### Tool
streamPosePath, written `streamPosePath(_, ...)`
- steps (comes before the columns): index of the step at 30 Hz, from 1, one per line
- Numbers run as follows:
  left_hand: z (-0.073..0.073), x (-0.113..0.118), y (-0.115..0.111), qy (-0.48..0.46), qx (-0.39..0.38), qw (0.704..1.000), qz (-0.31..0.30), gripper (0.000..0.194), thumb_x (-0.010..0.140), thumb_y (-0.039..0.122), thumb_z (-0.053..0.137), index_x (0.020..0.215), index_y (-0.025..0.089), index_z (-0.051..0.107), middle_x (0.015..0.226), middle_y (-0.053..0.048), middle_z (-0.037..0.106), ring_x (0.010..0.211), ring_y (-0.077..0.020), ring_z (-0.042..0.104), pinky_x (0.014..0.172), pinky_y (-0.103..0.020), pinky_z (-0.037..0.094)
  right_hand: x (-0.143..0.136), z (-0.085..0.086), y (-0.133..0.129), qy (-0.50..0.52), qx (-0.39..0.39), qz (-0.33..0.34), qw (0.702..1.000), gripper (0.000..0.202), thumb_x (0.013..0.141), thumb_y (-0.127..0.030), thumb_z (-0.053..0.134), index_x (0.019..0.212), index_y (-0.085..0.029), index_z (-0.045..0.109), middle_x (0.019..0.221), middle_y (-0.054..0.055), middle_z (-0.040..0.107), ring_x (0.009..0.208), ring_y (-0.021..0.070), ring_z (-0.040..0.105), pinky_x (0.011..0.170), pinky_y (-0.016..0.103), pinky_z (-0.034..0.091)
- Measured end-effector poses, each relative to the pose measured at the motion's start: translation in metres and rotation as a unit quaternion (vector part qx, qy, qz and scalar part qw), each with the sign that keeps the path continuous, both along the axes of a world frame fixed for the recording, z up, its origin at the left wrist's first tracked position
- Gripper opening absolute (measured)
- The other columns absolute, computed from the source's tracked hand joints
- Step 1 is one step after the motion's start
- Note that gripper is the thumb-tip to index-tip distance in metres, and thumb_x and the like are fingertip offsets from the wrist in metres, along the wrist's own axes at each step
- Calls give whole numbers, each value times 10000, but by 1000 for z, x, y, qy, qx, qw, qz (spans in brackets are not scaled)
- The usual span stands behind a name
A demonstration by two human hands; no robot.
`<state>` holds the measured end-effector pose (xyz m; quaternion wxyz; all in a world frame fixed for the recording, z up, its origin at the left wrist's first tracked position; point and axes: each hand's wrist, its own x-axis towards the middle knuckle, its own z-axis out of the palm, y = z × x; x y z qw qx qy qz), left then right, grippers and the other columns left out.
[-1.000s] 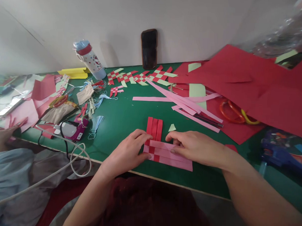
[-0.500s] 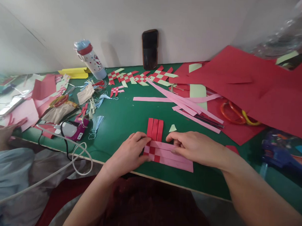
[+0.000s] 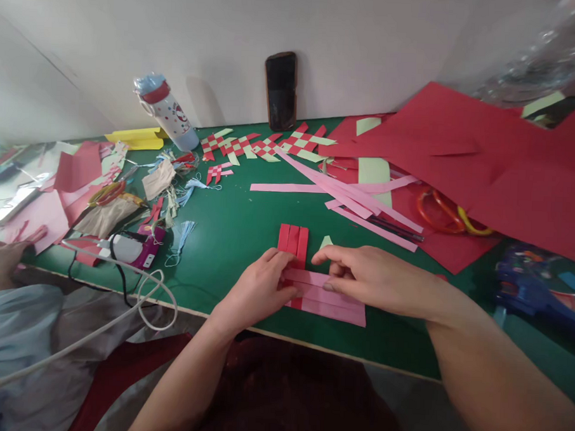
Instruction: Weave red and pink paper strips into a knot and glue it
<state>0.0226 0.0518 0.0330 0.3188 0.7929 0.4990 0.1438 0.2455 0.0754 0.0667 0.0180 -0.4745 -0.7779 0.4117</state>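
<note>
Red strips (image 3: 293,240) point away from me and cross pink strips (image 3: 341,305) that run to the right, interlaced near the table's front edge. My left hand (image 3: 260,283) lies over the left part of the weave, its fingers bent and pressing on the crossing, which they largely cover. Above the pink strips, my right hand (image 3: 361,274) has its index finger curled and its thumb touching the top strip. A small pale green scrap (image 3: 326,241) lies just beyond my right fingers.
Loose pink strips (image 3: 336,189) and finished woven pieces (image 3: 266,145) lie farther back. A phone (image 3: 281,91) leans on the wall, near a bottle (image 3: 170,112). Red sheets (image 3: 442,159), scissors (image 3: 442,213) and a blue glue gun (image 3: 532,293) are right; another person's hand (image 3: 2,257) is far left.
My left hand has slid right over the woven part, covering more of the checks. My right hand stays by the pink strips. The view has shifted slightly.
</note>
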Motion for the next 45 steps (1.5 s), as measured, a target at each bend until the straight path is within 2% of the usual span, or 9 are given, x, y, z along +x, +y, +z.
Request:
streamPosePath(3, 0, 1, 0, 4, 11, 1000, -10, 287, 799, 208, 700, 1063, 195, 588, 941, -19, 546, 825, -163, 565, 772, -314, 505, -2, 6, -4, 134, -31, -15, 990, 296, 909, -421, 498, 1122, -253, 617, 824, -4, 705, 753, 181, 642, 676, 298, 460)
streamPosePath(7, 0, 3, 0, 12, 28, 1000, 2, 28, 880, 190, 575, 891, 173, 595, 929, -40, 560, 818, -169, 567, 754, -321, 494, -3, 7, -4, 241, -19, -31, 970, 396, 923, -471, 502, 1248, -256, 572, 1179, 64, 678, 1035, 221, 637, 856, 348, 488)
streamPosePath(11, -1, -1, 2, -21, 31, 999, -10, 156, 879, 68, 467, 893, 174, 581, 901, -35, 597, 884, -168, 579, 814, -313, 479, 1, -2, -2, 111, 55, -70, 990, 311, 925, -414, 493, 1173, -255, 590, 1060, 39, 691, 928, 203, 643, 768, 329, 486)
streamPosePath(15, -4, -4, 3, -51, 35, 998, -10, 170, 852, 46, 474, 885, 190, 559, 916, -21, 598, 898, -157, 569, 846, -311, 470, 4, -19, -9, -66, 148, -38, 986, 190, 853, -292, 572, 1014, -215, 638, 1037, 64, 666, 979, 257, 599, 766, 371, 466)
streamPosePath(25, 2, -1, -1, -83, 2, 997, 6, 166, 833, 118, 602, 728, 191, 496, 821, -1, 526, 788, -145, 535, 741, -285, 464, -1, -28, -20, -91, 205, -12, 974, 136, 870, -194, 486, 813, -208, 609, 862, 64, 631, 814, 220, 545, 707, 352, 437)
streamPosePath(30, -1, -3, -1, -87, -1, 996, 7, 147, 854, 171, 600, 749, 194, 501, 839, -14, 526, 783, -152, 547, 737, -296, 483, -5, -29, -24, -124, 193, -48, 972, 206, 841, -165, 480, 990, -202, 619, 773, 49, 654, 774, 227, 570, 666, 341, 418)
streamPosePath(37, -3, -3, -2, -99, 25, 995, -2, 76, 887, 124, 516, 868, 189, 550, 886, -41, 566, 841, -165, 565, 790, -311, 506, -9, -21, -21, -119, 172, -26, 978, 220, 879, -173, 402, 785, -214, 596, 800, 58, 648, 804, 228, 558, 683, 347, 414)
streamPosePath(40, -4, -3, -2, -103, 27, 994, -3, 198, 891, 91, 482, 1027, 191, 585, 956, -57, 595, 935, -183, 574, 854, -330, 508, -11, -13, -17, -116, 187, -12, 975, 231, 888, -176, 390, 747, -215, 569, 827, 63, 640, 835, 229, 563, 732, 356, 419)
streamPosePath(45, -8, -5, -1, -94, 6, 995, -15, 259, 895, 169, 557, 1147, 201, 610, 997, -63, 583, 913, -188, 589, 803, -316, 517, -20, 11, -5, -70, 41, -50, 995, 141, 904, -270, 445, 932, -258, 583, 749, -16, 670, 677, 172, 593, 606, 298, 399)
